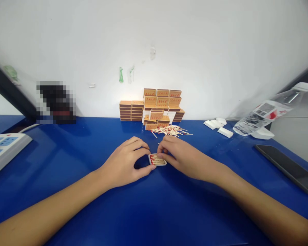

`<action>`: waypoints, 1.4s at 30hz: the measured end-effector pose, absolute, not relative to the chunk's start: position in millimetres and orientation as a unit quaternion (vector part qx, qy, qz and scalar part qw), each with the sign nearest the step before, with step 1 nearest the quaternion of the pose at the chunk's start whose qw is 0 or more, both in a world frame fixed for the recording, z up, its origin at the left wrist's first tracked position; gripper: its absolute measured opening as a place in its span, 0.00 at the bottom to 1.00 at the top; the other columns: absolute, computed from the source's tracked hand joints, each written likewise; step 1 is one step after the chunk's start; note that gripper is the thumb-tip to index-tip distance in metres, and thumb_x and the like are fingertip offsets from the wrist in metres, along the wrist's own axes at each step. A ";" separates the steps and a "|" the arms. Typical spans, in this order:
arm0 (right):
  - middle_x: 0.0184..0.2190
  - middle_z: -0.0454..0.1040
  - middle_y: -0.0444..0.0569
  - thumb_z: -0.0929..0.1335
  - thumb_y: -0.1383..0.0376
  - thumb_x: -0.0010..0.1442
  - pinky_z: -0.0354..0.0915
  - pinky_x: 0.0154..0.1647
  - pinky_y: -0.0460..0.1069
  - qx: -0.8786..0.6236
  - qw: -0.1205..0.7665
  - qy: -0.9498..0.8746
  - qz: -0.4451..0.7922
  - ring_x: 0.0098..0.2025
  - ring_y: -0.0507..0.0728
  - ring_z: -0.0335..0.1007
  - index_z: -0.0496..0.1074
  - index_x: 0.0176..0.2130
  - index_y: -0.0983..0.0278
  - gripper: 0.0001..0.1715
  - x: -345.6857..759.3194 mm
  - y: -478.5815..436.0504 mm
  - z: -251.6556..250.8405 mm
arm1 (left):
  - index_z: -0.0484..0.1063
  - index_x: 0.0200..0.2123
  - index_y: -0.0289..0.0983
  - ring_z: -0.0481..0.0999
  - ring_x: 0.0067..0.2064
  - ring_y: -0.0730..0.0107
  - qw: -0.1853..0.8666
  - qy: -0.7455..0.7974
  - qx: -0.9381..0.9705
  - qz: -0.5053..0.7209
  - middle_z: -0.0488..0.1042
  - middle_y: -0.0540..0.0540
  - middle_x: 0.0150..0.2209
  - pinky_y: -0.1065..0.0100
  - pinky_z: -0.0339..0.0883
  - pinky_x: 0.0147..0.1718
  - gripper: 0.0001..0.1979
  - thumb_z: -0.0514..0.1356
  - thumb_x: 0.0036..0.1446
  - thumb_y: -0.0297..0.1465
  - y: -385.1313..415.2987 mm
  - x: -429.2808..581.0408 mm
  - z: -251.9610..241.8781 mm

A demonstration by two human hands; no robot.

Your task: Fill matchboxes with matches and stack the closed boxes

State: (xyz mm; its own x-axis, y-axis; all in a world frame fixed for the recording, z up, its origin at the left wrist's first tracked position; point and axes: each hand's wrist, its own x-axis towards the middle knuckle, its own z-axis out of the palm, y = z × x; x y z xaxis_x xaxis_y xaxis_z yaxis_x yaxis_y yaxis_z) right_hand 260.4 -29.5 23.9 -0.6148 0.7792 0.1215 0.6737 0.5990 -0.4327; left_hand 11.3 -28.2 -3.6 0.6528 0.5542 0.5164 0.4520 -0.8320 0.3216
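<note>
I'm pinching the tray of matches (157, 160) at frame center, left hand (125, 164) closed on one end, right hand (182, 157) on the other, so it's sitting flat; loose matches (171, 130) just above.

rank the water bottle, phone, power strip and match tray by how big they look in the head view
1. water bottle
2. phone and power strip: about alike, both cut off by the frame edge, so unranked
3. match tray, clearly smallest

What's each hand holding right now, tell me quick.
Left hand: pinching the matchbox tray at its left end.
Right hand: pinching the same tray's right end.
</note>
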 end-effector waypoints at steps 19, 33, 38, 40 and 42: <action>0.43 0.73 0.49 0.67 0.61 0.75 0.64 0.44 0.52 -0.400 0.123 -0.885 0.202 0.42 0.56 0.70 0.73 0.42 0.62 0.08 265.3 -29.3 23.8 | 0.80 0.44 0.35 0.77 0.51 0.57 0.079 0.283 0.906 0.306 0.80 0.41 0.46 0.54 0.75 0.53 0.11 0.68 0.64 0.36 -28.0 11.8 -3.2; 0.38 0.75 0.49 0.66 0.64 0.72 0.61 0.38 0.51 -0.463 0.175 -0.863 0.099 0.38 0.57 0.70 0.74 0.39 0.62 0.09 286.0 -10.7 29.7 | 0.80 0.46 0.36 0.78 0.50 0.57 0.071 0.275 0.900 0.331 0.80 0.41 0.47 0.53 0.76 0.52 0.11 0.68 0.65 0.37 -28.1 12.0 -3.5; 0.34 0.76 0.49 0.68 0.60 0.70 0.58 0.34 0.52 -0.567 0.123 -0.813 0.055 0.32 0.57 0.68 0.73 0.33 0.61 0.12 300.5 6.3 26.6 | 0.80 0.44 0.37 0.78 0.50 0.56 0.075 0.281 0.905 0.310 0.80 0.41 0.47 0.52 0.76 0.52 0.11 0.69 0.64 0.37 -27.6 11.8 -4.6; 0.33 0.76 0.49 0.69 0.57 0.69 0.58 0.33 0.52 -0.596 0.116 -0.792 0.061 0.32 0.57 0.68 0.73 0.32 0.61 0.14 299.3 7.4 22.7 | 0.80 0.45 0.37 0.78 0.50 0.56 0.076 0.283 0.905 0.309 0.80 0.41 0.47 0.52 0.76 0.52 0.11 0.68 0.64 0.38 -27.6 11.7 -4.6; 0.34 0.76 0.50 0.68 0.59 0.69 0.60 0.34 0.53 -0.595 0.121 -0.792 0.065 0.33 0.57 0.69 0.74 0.35 0.61 0.11 298.2 7.5 18.9 | 0.80 0.45 0.37 0.78 0.51 0.56 0.071 0.284 0.903 0.314 0.80 0.40 0.48 0.52 0.76 0.53 0.12 0.68 0.65 0.38 -27.7 11.6 -4.3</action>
State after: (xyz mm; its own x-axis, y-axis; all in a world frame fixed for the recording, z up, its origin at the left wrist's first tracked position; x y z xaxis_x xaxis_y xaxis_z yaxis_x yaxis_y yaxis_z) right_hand 298.2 7.5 18.9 -0.2634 0.9579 0.1139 0.9264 0.2841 -0.2472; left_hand 11.6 -27.7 -4.3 0.6407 0.5584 0.5270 0.4690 -0.8280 0.3072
